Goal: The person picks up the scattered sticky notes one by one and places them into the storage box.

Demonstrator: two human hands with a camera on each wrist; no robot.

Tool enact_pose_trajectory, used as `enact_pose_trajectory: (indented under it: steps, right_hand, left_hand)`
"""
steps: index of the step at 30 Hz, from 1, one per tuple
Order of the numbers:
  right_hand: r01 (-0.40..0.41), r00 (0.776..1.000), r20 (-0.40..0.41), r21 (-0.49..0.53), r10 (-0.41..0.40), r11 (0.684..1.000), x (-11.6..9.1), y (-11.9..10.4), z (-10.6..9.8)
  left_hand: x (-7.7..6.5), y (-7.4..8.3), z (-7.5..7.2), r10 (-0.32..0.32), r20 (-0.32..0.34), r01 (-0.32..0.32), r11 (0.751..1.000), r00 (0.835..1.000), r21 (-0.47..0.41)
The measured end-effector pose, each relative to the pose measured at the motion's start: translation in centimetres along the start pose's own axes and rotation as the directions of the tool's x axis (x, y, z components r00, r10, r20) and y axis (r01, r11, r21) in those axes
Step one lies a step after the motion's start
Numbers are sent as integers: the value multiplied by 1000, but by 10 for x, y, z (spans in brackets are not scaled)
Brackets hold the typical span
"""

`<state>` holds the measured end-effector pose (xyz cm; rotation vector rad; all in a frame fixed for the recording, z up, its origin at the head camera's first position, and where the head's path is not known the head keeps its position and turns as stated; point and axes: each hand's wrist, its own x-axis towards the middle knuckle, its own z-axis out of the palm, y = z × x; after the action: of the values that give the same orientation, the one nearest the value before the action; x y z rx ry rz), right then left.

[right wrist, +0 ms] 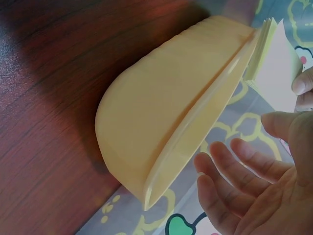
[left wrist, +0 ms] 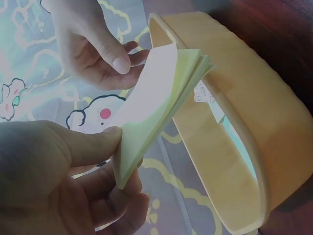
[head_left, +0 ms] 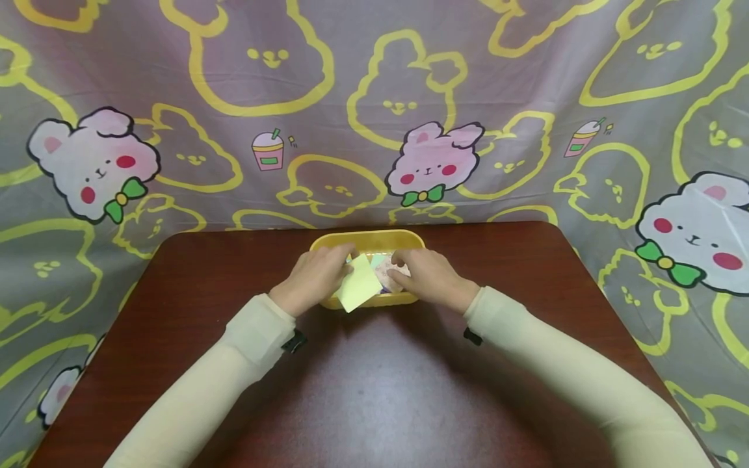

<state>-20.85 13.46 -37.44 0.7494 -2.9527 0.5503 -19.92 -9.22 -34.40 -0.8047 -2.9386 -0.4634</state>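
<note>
My left hand [head_left: 316, 273] pinches a pad of pale yellow sticky notes [head_left: 359, 284] between thumb and fingers, above the left part of a yellow plastic basket [head_left: 383, 235]. In the left wrist view the pad [left wrist: 156, 98] is tilted, and its sheets fan slightly at the far edge. Over the basket's right part is my right hand [head_left: 433, 276]. Its fingers are loosely bent around nothing, as the right wrist view shows of this hand [right wrist: 259, 191]. A pale pinkish item [head_left: 384, 272] lies in the basket below it, partly covered by the hand.
The basket stands at the back of a dark red-brown wooden table [head_left: 363, 390], close to a grey curtain [head_left: 351, 130] with yellow outlines and cartoon rabbits. Inside the basket, a white printed paper [left wrist: 203, 93] and a light blue-green item [left wrist: 239, 144] show in the left wrist view.
</note>
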Motion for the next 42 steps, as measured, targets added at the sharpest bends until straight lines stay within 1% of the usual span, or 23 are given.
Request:
enact_pose_trajectory:
  steps: [5,12,21,34,42]
  right_hand:
    - [1,1000,4,4,-1,1000,2,1,1]
    - [-7,1000,16,4,7,1000,5,2,2]
    - [-6,1000,11,1,6,1000,8,2,4]
    - [-38,998,47,13,38,999,12,4,8]
    - [-40,998,45,-1,40,999,14,5,7]
  left_hand:
    - [3,-1,1,-18,3,18,1000,1000,-13]
    - [6,-2,1,-33,4,33,999,999,-11]
    - [11,-6,1,-59,19,59,998,998,-11]
    - [18,-16,4,-90,36,91,995,995,-28]
    - [21,-21,3,-105,36,107,993,994,-55]
